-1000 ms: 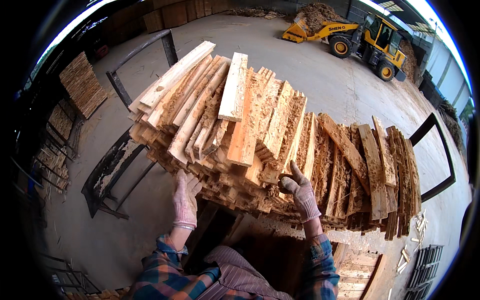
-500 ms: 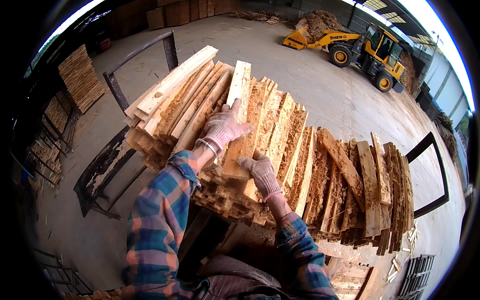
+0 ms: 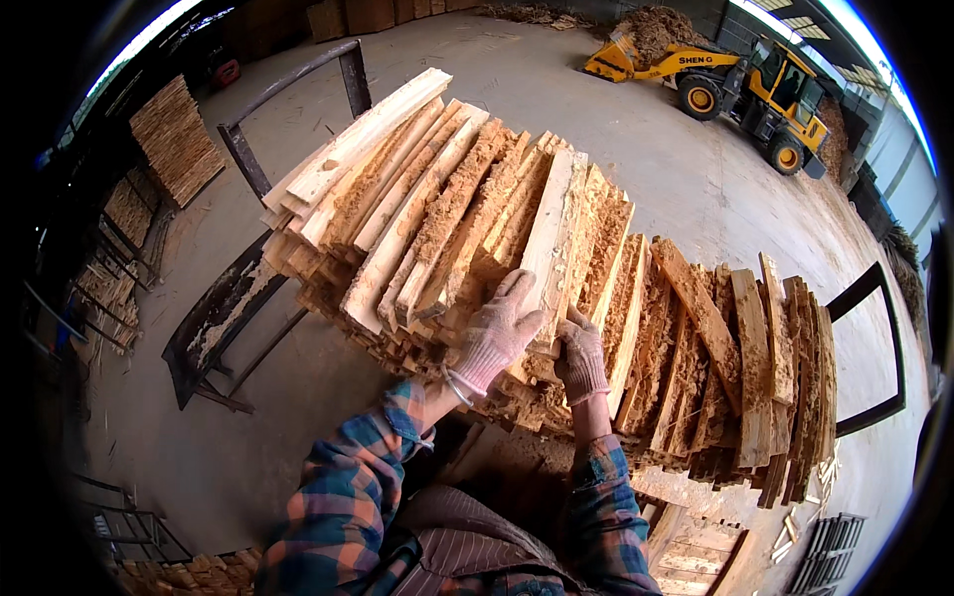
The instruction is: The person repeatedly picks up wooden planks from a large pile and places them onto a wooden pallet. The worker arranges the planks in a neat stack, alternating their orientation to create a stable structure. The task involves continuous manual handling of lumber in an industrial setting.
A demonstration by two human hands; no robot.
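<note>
A long stack of rough wooden boards (image 3: 437, 228) fills the middle, its tops covered with sawdust and bark crumbs. One pale, smooth-topped board (image 3: 555, 233) lies on it, its near end between my hands. My left hand (image 3: 497, 338), in a thin knit glove, grips the board's left side, with the thumb across the near end. On the other side, my right hand (image 3: 581, 360), gloved too, has its fingers curled against the lower right corner of that end. The undersides of both hands' fingers are hidden.
Dark metal frames stand at the stack's left end (image 3: 355, 79) and right end (image 3: 899, 338). A slanted dark metal plate (image 3: 219, 323) sits at left. Farther off are a stacked timber pile (image 3: 176, 139) and a yellow wheel loader (image 3: 770, 99). Scrap sticks (image 3: 787, 536) litter the floor at lower right.
Both hands have moved right and toward me. The pale board has shifted right along the stack with them, uncovering the boards to its left. The whole view has swung slightly.
</note>
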